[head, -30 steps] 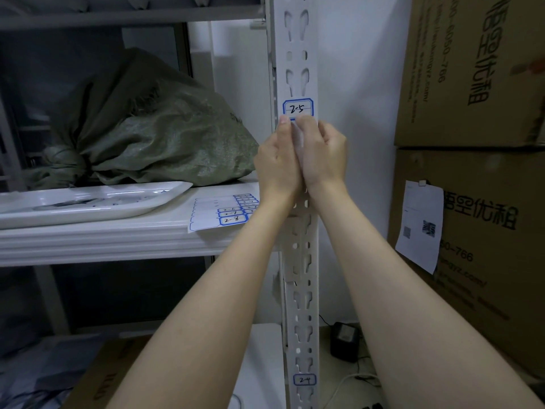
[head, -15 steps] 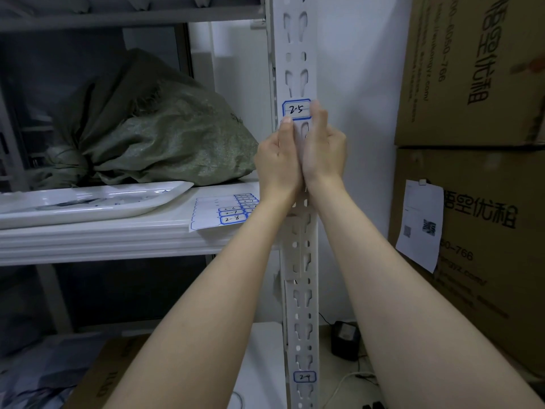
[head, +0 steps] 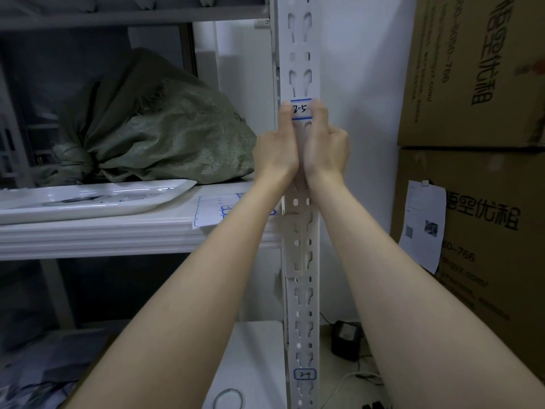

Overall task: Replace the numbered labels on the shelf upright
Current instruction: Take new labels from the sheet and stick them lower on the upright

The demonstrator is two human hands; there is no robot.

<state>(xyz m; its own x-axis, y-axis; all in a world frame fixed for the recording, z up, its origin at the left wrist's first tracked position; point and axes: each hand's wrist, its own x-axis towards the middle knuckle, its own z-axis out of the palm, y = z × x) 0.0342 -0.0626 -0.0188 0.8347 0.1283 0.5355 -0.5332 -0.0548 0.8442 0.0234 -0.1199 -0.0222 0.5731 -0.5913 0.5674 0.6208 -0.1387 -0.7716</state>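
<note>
On the far left, a white tray [head: 88, 199] lies on the white shelf board [head: 118, 234], with a green woven sack [head: 153, 125] slumped behind it. Further right, at the board's near edge, a sheet of spare labels [head: 211, 212] lies flat, partly hidden by the left forearm. The left hand [head: 275, 149] presses a fingertip on the left end of the "2-5" label [head: 300, 109]; the right hand [head: 326, 146], loosely curled, presses a finger on its right end. This label is a small white rectangle with a blue border and black handwriting, stuck flat on the face of the white slotted upright [head: 300, 54], its long axis level across the post, text reading upright. Whether its edges are fully stuck down is hard to tell. Low on the same post sits a "2-4" label [head: 305, 374]. At the right stand stacked cardboard boxes [head: 477, 84].
</note>
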